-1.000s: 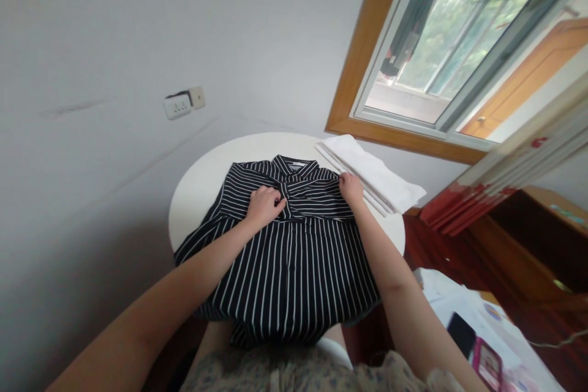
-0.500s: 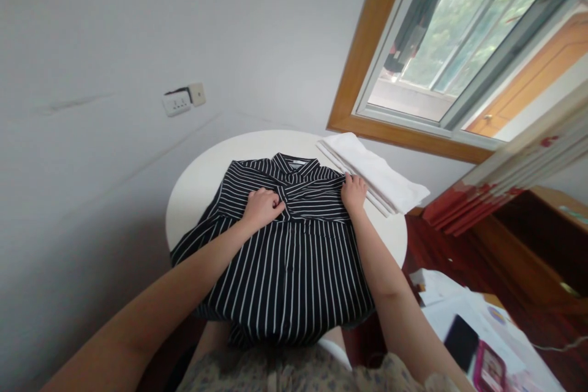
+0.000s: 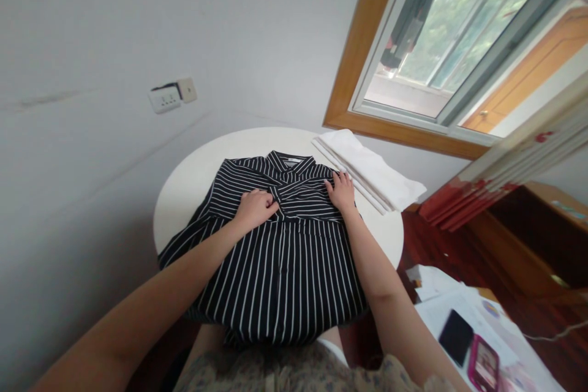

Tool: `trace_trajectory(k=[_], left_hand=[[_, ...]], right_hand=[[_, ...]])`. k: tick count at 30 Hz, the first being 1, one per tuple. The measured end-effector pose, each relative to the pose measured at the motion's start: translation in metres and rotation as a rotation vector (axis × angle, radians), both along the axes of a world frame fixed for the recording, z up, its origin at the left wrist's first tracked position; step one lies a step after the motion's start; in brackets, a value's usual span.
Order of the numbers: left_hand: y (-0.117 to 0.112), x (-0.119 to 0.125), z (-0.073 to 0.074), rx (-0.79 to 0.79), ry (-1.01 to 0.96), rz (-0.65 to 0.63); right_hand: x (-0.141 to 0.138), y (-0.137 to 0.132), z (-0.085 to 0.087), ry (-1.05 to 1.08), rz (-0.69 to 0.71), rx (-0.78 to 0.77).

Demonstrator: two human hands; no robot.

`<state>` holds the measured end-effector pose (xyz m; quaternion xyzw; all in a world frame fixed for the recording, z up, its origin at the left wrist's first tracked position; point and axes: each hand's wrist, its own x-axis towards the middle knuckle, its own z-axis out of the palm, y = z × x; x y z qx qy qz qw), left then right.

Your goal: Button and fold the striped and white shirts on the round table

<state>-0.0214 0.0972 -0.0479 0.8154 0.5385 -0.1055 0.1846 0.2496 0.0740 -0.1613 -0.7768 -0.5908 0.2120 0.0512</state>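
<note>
Lying lengthwise on the round white counter (image 3: 193,177), the striped shirt (image 3: 280,257) points its collar toward the wall. The left hand (image 3: 253,208) is curled on its chest; the right hand (image 3: 340,190) presses flat, beside folded white cloth (image 3: 372,171) under the window (image 3: 459,43).

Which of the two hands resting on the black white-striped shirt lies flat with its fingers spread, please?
The right hand, near the shirt's collar on the side toward the folded white cloth. The left hand is curled, fingers bunched on the fabric at the chest.
</note>
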Motion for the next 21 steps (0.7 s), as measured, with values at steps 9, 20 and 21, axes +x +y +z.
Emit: trace_trajectory(k=[9, 20, 21], left_hand=[[0.000, -0.002, -0.002, -0.012, 0.019, -0.008], [-0.010, 0.007, -0.002, -0.047, -0.117, -0.189], [-0.012, 0.007, -0.004, -0.118, -0.077, -0.217]], right_hand=[[0.014, 0.003, -0.011, 0.035, -0.053, -0.114], [-0.042, -0.001, 0.017, 0.137, 0.133, -0.203], [-0.043, -0.002, 0.018, 0.128, 0.133, -0.213]])
